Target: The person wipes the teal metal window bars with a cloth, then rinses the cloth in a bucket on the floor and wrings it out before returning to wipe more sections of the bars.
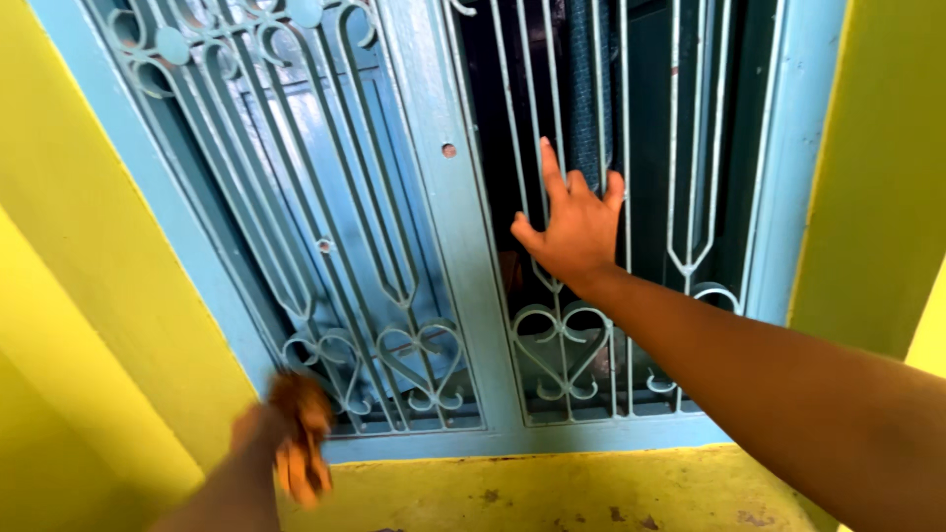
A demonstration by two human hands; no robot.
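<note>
Head view: right hand [576, 232] flat on blue window grille [394, 246], fingers [552, 167] spread

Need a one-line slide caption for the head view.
Right hand spread flat on the pale blue scrolled metal window grille set in a yellow wall; blurred left hand holds something orange-brown by the sill.

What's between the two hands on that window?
In the head view, the blue centre post of the grille stands between them: the right hand rests on the right panel's bars, and the blurred left hand is low by the sill.
</note>
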